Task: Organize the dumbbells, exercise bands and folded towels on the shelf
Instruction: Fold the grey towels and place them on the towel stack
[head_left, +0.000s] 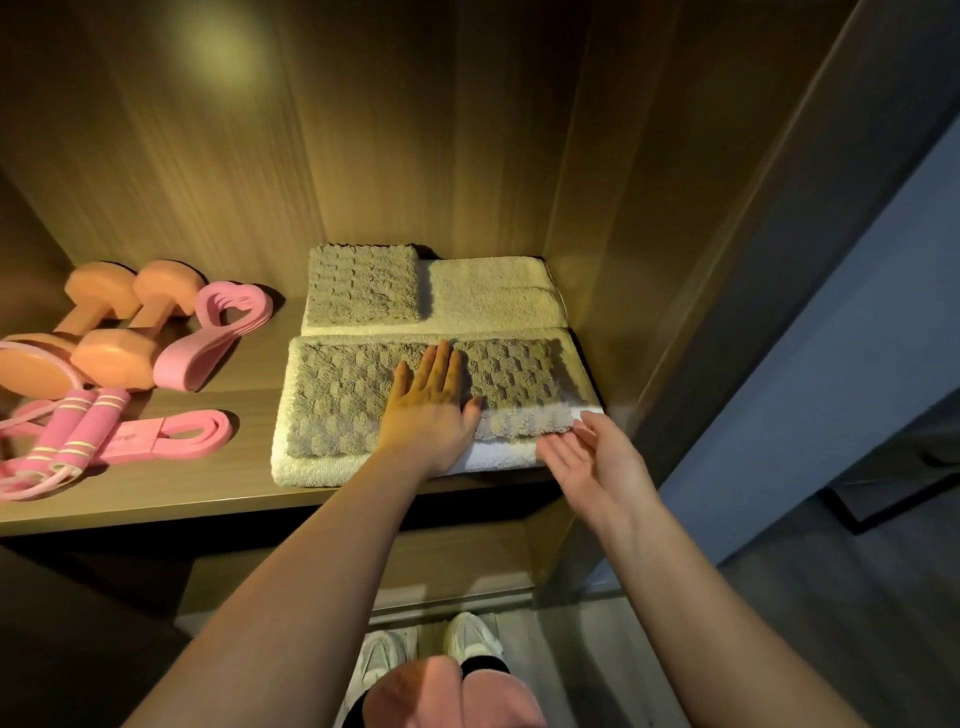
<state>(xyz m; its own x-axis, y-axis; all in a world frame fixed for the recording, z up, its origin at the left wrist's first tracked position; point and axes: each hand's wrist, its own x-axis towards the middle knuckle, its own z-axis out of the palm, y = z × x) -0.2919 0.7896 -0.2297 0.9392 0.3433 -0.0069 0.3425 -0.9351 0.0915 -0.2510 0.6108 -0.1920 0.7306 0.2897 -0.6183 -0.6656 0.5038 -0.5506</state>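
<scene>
Head view.

**Q:** State the materials and shapes on the shelf (249, 364).

**A:** The shelf is a flat wood-grain board. At the left lie two matte peach dumbbells (114, 364) with rounded heads, side by side. Just beside them is a smooth pink exercise band (208, 338) whose far loop is heart-shaped. Nearer the front edge lies a flat pink band (176, 434) folded into a long loop. It is beside a jump rope (67, 431) with striped pink handles.

At the right, a rear cream towel (493, 293) and a front cream towel (311, 470) lie one behind the other. Both are looped terry, folded into rectangles. A rear grey towel (363, 283) with a raised check pile lies on the rear cream one. A front grey layer (337, 400) of the same pile covers the front cream one. Whether that layer is one cloth or two cannot be told.

**Q:** State the pose of each grip.

**A:** The left grip (431, 410) lies palm down on the front grey layer, with its fingers straight and together, holding nothing. The right grip (597, 462) is at the stack's front right corner, palm turned up and fingers relaxed and spread. It is empty. Contact with the towel edge cannot be confirmed.
</scene>
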